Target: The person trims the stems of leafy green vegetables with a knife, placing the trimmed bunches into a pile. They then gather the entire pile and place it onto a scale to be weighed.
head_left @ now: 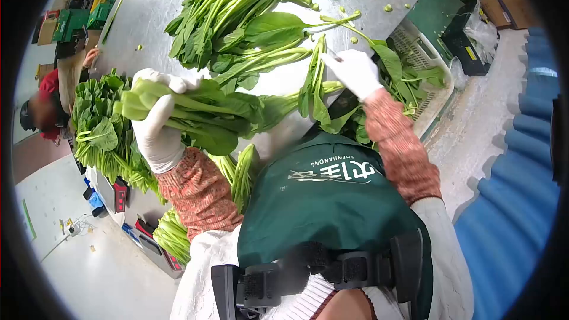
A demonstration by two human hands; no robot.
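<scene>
My left hand (pixel 159 120), in a white glove, is wrapped round a thick bunch of leafy green vegetables (pixel 201 109), with its pale cut stem ends to the left and leaves toward my apron. My right hand (pixel 354 73), also white-gloved, is closed above the table's near right edge; a small dark edge shows at its fingers, too little to name. Just left of its fingertips are loose green stalks (pixel 317 77). Beyond both hands, a large pile of the same greens (pixel 237 12) lies on the metal table (pixel 142 18).
A pale plastic crate (pixel 441 77) with loose leaves stands at the right. More bunches (pixel 104 130) are stacked at the left, near scales with red fronts (pixel 120 195). Stem scraps dot the table's far side. Another person (pixel 50 106) is at the far left.
</scene>
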